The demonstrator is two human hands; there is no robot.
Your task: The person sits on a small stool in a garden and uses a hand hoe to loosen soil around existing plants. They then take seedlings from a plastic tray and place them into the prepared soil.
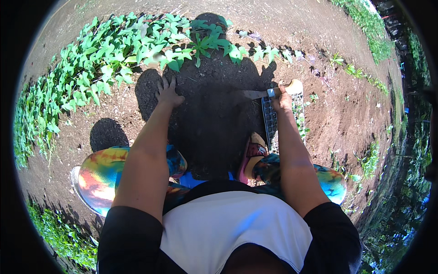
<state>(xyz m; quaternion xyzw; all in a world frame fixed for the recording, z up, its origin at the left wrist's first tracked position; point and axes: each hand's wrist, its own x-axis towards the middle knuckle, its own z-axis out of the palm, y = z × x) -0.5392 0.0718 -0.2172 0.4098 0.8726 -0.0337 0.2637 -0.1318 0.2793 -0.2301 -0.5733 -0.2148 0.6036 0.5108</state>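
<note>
My left hand [169,95] rests on the brown soil [200,77] with its fingers spread, just below the leafy green vines. It holds nothing. My right hand [283,99] is closed round a hand trowel [253,94] with a pale wooden handle and a metal blade. The blade points left over the shaded soil, and its tip is hard to make out. Beneath my right hand and forearm lies a black seedling tray [270,119]. Its left cells show, small green seedlings [299,109] stand along its right side, and my arm hides part of it.
Broad-leaved vines [109,50] spread across the far left and thin out to the right. My knees in colourful trousers [102,171] bend outward on both sides. A pink shoe [248,160] stands near the tray. Grass [365,32] borders the soil at far right.
</note>
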